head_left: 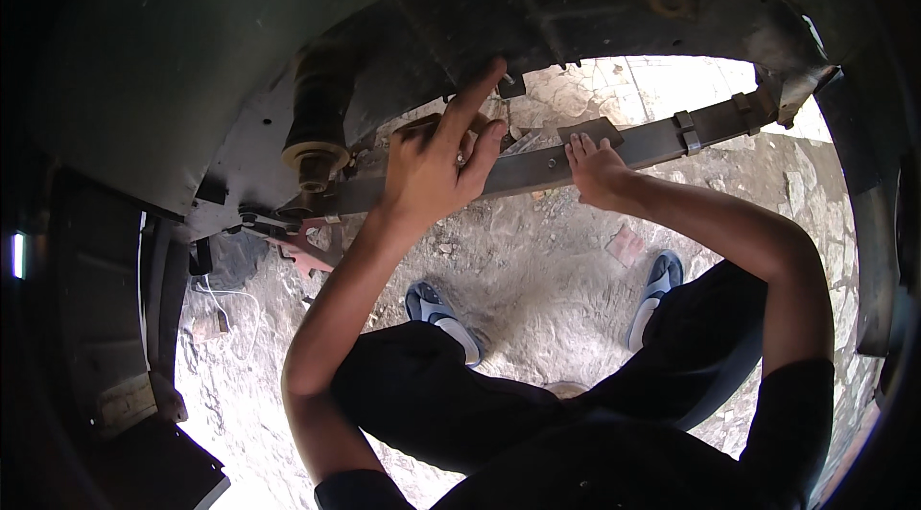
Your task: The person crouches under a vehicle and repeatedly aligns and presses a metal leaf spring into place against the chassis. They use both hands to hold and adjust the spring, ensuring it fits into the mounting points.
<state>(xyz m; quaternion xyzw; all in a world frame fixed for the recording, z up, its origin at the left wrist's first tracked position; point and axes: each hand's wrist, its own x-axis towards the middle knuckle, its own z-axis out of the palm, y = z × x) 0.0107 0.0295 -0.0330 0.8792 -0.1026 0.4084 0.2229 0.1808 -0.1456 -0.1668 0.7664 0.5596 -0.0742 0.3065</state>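
Note:
The index finger of my left hand (436,165) is stretched up to a small dark bracket (513,86) with a bolt at the panel's lower edge. Its thumb stands apart; its other fingers are bent and partly hidden. The fingertips of my right hand (600,169) lie flat on a dark plate (604,134) atop a long metal spring bar (518,174), which has metal clamps (687,134) toward its right. A dark cylindrical part with a brassy collar (317,155) hangs left of my left hand.
The dark curved underside of a body panel (441,1) arches overhead, with side panels (86,299) at left and right. A pinkish red part (305,253) and white cable (230,292) are at left. My sandalled feet rest on rough, rubble-strewn ground (537,289).

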